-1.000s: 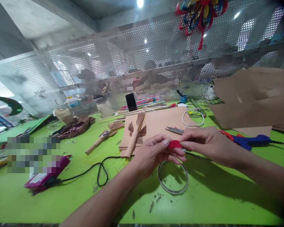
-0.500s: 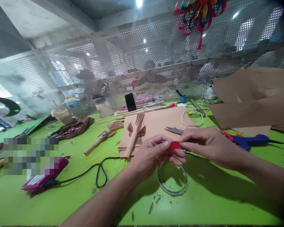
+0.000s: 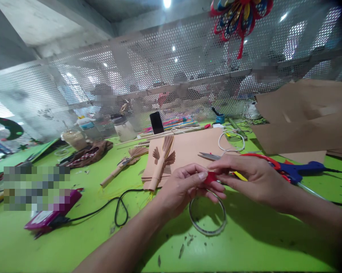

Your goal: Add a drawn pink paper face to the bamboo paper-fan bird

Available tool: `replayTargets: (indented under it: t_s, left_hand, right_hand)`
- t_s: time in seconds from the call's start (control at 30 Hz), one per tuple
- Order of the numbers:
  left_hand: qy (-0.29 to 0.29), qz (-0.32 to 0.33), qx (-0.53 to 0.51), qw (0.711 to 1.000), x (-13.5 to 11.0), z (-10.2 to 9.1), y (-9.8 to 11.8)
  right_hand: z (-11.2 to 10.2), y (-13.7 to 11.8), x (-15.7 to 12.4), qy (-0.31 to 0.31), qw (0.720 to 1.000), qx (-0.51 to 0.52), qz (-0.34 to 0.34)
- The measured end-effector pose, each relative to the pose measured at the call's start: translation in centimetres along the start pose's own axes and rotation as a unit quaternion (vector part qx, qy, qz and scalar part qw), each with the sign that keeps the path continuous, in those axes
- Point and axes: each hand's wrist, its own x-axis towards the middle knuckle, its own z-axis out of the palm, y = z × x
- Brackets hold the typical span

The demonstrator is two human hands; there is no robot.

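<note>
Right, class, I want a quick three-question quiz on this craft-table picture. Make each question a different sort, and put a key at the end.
1. Multiple choice: what do the left hand and the right hand pinch between them? A a red piece; B a phone; C a pencil.
2. True or false: the ring lies on the green table, just below the hands.
3. Short answer: what colour is the glue gun lying beyond the right hand?
Key: 1 A; 2 true; 3 blue.
</note>
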Motion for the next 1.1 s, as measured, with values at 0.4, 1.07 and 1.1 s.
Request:
replayTargets:
  t_s: [0.4,1.07,1.1]
  left_hand:
    - [0.005,-0.001,-0.012,1.0,0.0,-0.2,-0.1]
    - [-0.002,0.004,-0.007,1.0,-0.1,-0.3,0.0]
    - [-0.005,0.005,-0.006,1.0,-0.1,-0.3,-0.1]
  right_hand:
    - [0.6,0.9,-0.1,0.017,0.987,-0.046,-0.155]
    - [0.7,0.8,-0.5,0.045,0.98,-0.082,-0.177]
    - [0.7,0.8,-0.6,0.047,0.979,-0.086,-0.177]
